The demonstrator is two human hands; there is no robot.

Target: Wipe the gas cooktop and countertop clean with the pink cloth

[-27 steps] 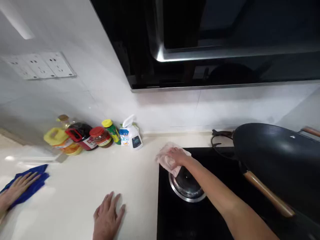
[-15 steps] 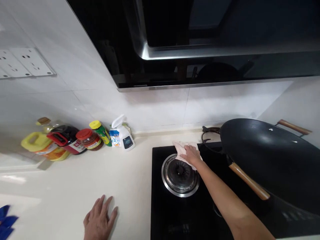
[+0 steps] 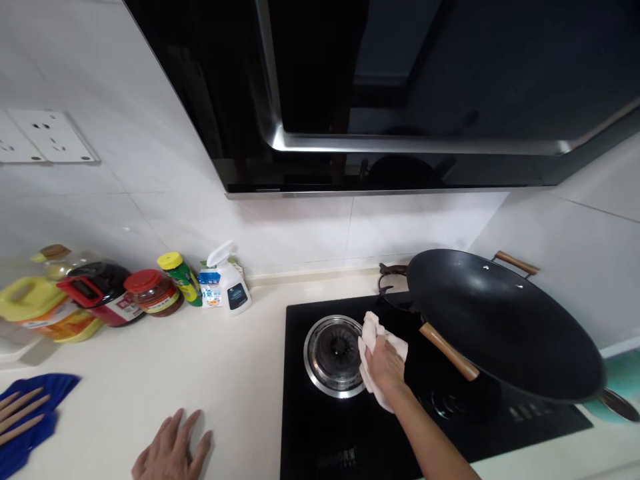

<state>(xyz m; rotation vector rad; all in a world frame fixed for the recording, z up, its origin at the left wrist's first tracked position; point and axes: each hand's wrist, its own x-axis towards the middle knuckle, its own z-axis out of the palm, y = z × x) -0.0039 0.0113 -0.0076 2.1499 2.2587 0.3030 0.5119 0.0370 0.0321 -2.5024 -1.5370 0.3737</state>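
Observation:
My right hand (image 3: 386, 365) grips a crumpled pale cloth (image 3: 370, 333) and presses it on the black glass cooktop (image 3: 320, 427), just right of the round burner (image 3: 336, 353) with its shiny metal ring. Part of the cloth is hidden under the palm. My left hand (image 3: 171, 448) rests flat on the white counter (image 3: 235, 373), fingers spread, holding nothing; its wrist is cut off by the bottom edge.
A large black wok (image 3: 500, 320) with wooden handles covers the cooktop's right side, beside a loose pan support (image 3: 393, 287). A white spray bottle (image 3: 234, 287), a red-lidded jar (image 3: 155, 293) and several containers line the wall. The range hood (image 3: 400, 143) hangs above.
My right hand has drawn the cloth from the burner's back edge toward me, to its right side. The left hand still lies on the counter. The camera view has turned to the right.

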